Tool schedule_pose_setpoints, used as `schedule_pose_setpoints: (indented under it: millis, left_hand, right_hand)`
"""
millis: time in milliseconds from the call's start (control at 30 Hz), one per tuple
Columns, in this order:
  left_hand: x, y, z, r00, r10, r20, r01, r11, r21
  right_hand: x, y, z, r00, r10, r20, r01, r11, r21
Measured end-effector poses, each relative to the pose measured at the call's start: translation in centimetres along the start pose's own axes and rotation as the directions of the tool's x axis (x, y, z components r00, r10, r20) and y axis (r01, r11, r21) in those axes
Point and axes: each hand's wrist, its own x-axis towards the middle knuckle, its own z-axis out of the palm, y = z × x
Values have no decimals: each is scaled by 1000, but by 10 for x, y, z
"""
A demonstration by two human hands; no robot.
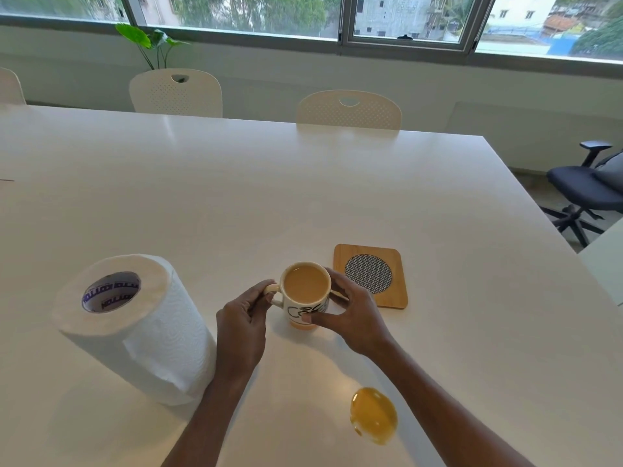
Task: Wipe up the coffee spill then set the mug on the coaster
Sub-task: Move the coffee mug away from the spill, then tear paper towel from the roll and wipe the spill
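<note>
White table (236,197) bears the mug (300,310), left hand (241,326) pinching its handle, right hand (354,318) gripping its side.

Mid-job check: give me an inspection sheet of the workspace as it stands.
Surface: white table, one coffee spill near the front edge, unwiped.
Job's things: mug full, upright, left of the coaster, not on it; paper towel roll stands at left.
Clutter: nothing seen.
Hands: left hand pinches the mug's handle; right hand curls round its body.
Cables: nothing seen.
Surroundings: white chairs across the table, office chair at right, plant, windows.
</note>
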Motion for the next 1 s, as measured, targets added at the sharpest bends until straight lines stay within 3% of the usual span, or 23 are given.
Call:
schedule_pose_setpoints:
  millis: [267,433,567,733,867,933,1000]
  left_hand:
    - [-26,18,-4,998,64,-5,-62,985,158]
    - [-55,40,-20,956,285,-70,-265,940,216]
    - [-86,72,-40,859,511,-45,-495,849,184]
    - [-118,108,-74,674,722,-158,-677,689,259]
    - [-118,126,-119,606,706,-367,-572,707,416]
    - [-106,128,-147,650,641,-409,-462,760,458]
    - [-90,126,-171,752,518,-408,-343,836,428]
  right_hand:
    - [-14,-12,-9,997,50,64,-47,998,-44]
    - [-42,-43,-24,985,-43,-170,39,999,-31]
    - [-58,-78,-13,962,-164,-220,176,984,35]
    - [-72,-120,28,960,-276,-40,279,956,91]
    - [-81,-144,70,952,-288,105,284,958,50]
    - [-84,-154,90,956,-248,157,250,968,9]
    - [-83,-163,107,964,-199,174,207,978,-33]
